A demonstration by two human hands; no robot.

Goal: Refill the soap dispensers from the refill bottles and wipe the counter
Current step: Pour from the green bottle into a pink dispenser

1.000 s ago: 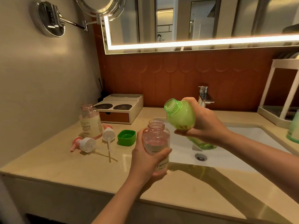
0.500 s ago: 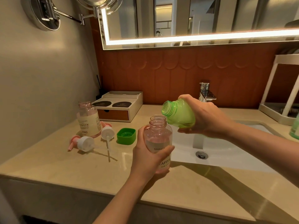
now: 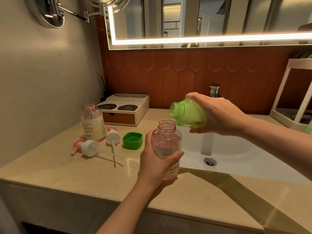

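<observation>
While the green refill bottle (image 3: 187, 114) is held tipped nearly flat above the left edge of the sink (image 3: 236, 154), its open mouth is seen just above the neck of the pink dispenser (image 3: 167, 141) and a touch to the left of it, not squarely over it. A miss is the risk now: if the bottle is tilted further before the two mouths are lined up, soap could be run down the dispenser's side and over the left hand (image 3: 157, 164). A sudden gush could overshoot the narrow neck.

The refill bottle is gripped round its body by the right hand (image 3: 217, 114), fingers curled. The dispenser is clasped upright by the left hand, thumb and fingers wrapped round its label, at the sink's left rim.

Contents now: a shallow pool of green liquid is seen along the refill bottle's lower side. Pale liquid is seen in the dispenser to roughly halfway. A second dispenser (image 3: 92, 122) is stood uncapped well left of the sink; its fill cannot be judged. Two pump heads (image 3: 87, 147) and a green cap (image 3: 132, 140) are laid between it and the sink.
</observation>
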